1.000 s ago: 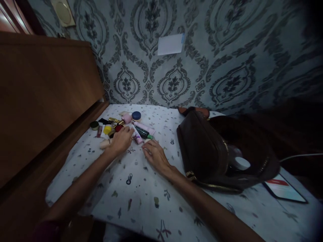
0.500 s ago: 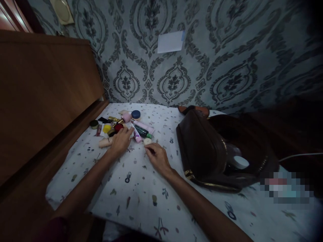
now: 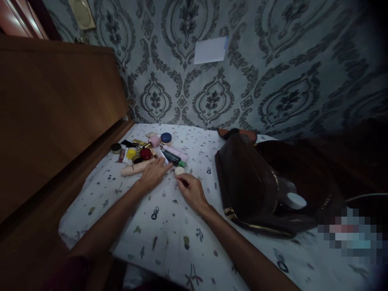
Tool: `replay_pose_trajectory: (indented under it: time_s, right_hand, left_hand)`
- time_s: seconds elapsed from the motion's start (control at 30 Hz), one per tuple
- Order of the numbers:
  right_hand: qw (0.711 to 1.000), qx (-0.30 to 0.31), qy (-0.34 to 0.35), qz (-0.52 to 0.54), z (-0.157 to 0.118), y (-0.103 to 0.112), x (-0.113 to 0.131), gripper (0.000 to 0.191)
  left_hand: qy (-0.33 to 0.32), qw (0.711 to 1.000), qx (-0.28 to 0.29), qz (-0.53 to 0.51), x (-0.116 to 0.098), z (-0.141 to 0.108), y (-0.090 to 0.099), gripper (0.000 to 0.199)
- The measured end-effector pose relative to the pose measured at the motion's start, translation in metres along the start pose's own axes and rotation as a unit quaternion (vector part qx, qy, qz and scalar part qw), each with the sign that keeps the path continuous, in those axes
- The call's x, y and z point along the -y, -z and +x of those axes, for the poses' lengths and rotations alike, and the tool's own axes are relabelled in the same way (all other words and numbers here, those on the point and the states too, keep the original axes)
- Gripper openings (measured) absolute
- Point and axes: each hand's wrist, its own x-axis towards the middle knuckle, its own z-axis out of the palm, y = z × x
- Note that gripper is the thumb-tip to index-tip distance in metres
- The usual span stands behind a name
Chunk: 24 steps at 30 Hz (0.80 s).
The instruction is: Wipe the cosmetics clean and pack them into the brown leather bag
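Note:
My left hand (image 3: 155, 173) lies at the near edge of a cluster of cosmetics, its fingers stretched out over a white and pink tube that they mostly hide. Beside it is a beige tube (image 3: 133, 168). A dark green tube with a green cap (image 3: 173, 157) and a pale pink tube (image 3: 178, 152) lie just beyond the fingertips. My right hand (image 3: 191, 190) has curled fingers, thumb and forefinger pinched at the near edge of a small round cream-white container (image 3: 179, 171).
Left of the hands are a red round container (image 3: 145, 153), a yellow one (image 3: 131, 152), and a blue-lidded jar (image 3: 166, 138). At right stands an open brown leather bag (image 3: 242, 182) holding a white-lidded item (image 3: 296, 201). A wooden cabinet (image 3: 60, 113) borders the left.
My left hand has slid right, off the beige tube and onto the white and pink tube. My right hand stays at the cream-white container. The view has shifted slightly.

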Motion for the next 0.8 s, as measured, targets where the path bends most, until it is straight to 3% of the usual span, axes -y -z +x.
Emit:
replay_pose_trajectory:
  time_s: [0.3,0.53,0.67,0.8]
  right_hand:
    - [1.000,0.003,-0.002,0.011,0.000,0.000,0.001,0.018]
    - [1.000,0.008,-0.004,0.012,-0.001,0.000,-0.001,0.018]
    - [1.000,0.018,-0.013,0.005,-0.001,0.000,-0.002,0.018]
    - [1.000,0.023,-0.016,0.001,-0.001,0.000,-0.003,0.019]
  left_hand:
    - [-0.035,0.999,-0.028,-0.009,-0.007,-0.005,-0.001,0.023]
    - [-0.017,0.998,-0.001,-0.059,-0.008,-0.009,0.005,0.038]
    - [0.032,0.991,-0.038,-0.124,0.005,-0.011,0.009,0.044]
    - [0.154,0.970,-0.125,-0.142,0.044,-0.013,0.016,0.038]
